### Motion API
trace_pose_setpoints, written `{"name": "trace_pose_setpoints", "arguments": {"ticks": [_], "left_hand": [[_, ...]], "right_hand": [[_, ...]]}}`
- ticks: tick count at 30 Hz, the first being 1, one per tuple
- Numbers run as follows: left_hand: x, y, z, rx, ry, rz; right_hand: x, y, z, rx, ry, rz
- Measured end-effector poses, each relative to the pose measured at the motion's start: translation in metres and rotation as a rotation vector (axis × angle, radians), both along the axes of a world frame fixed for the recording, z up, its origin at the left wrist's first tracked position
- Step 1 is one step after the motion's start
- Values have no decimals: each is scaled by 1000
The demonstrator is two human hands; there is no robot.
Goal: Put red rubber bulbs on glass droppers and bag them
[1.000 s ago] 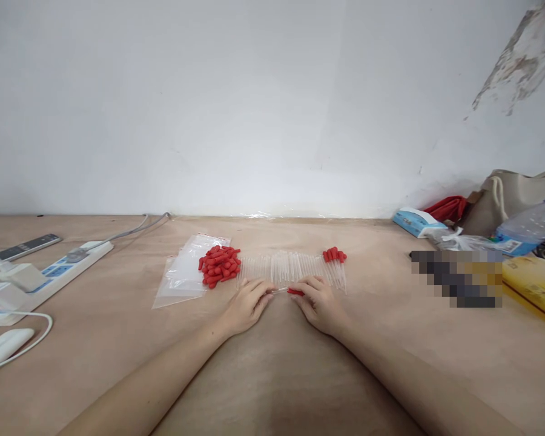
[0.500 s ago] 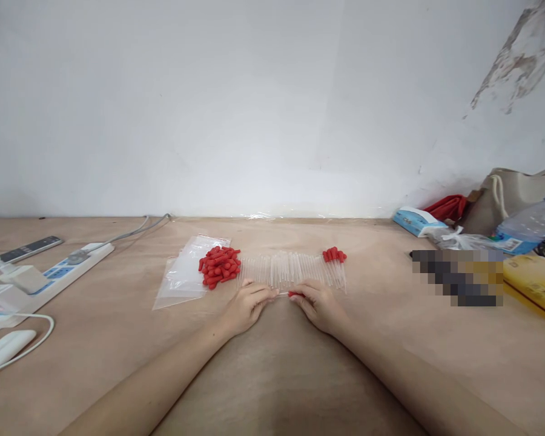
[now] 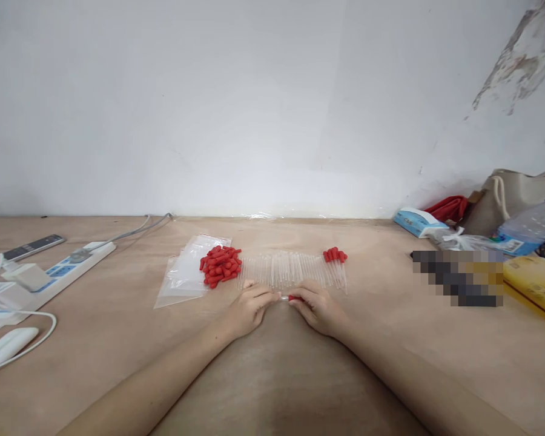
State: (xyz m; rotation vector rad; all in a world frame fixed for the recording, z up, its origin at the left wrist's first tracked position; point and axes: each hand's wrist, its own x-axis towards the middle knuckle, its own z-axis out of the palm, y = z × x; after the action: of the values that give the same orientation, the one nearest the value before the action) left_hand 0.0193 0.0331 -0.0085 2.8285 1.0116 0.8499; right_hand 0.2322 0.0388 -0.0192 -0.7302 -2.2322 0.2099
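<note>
My left hand (image 3: 253,304) pinches a clear dropper tube (image 3: 284,297) between thumb and fingers. Its exposed end points right, towards the red rubber bulb (image 3: 293,297) pinched by my right hand (image 3: 318,305). Tube and bulb are in line and appear to meet, but how far one sits inside the other is hidden by the fingers. Just beyond both hands lies a row of clear tubes (image 3: 281,268). At its right end, several tubes carry red bulbs (image 3: 335,255). A heap of loose red bulbs (image 3: 220,266) lies left of the row.
Clear plastic bags (image 3: 181,274) lie partly under the heap. A power strip (image 3: 68,274) with plugs and cables is on the left, near a remote control (image 3: 22,252). At right are a tissue box (image 3: 418,223), a plastic bottle (image 3: 529,227) and a yellow packet (image 3: 536,278).
More of the tube's end shows between my fingertips, and it looks thicker beside the red bulb. Both hands stay in nearly the same place; the view has shifted slightly.
</note>
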Motion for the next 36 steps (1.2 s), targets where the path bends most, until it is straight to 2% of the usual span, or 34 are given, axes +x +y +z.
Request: {"name": "trace_pose_setpoints", "arguments": {"ticks": [8,14,17,20,25,28,32,34,36], "left_hand": [[5,1,-1,51,-13,-30],[6,2,-2,32,-20,-24],[7,3,-1,24,-71,5],[9,3,1,13,-141,43],[6,2,5,-20,-145,119],[3,3,6,-37,-141,198],[2,4,7,-52,-81,194],[3,4,7,-58,-61,192],[3,5,6,-67,-57,198]], "right_hand": [[-4,1,-3,-16,-29,17],[-7,3,-2,10,-36,6],[-8,3,4,-21,34,19],[-9,4,11,-124,209,7],[2,22,27,-389,664,-130],[35,47,38,-416,829,-268],[98,76,38,-372,714,-563],[122,85,28,-452,572,-720],[135,88,15,-545,405,-787]]}}
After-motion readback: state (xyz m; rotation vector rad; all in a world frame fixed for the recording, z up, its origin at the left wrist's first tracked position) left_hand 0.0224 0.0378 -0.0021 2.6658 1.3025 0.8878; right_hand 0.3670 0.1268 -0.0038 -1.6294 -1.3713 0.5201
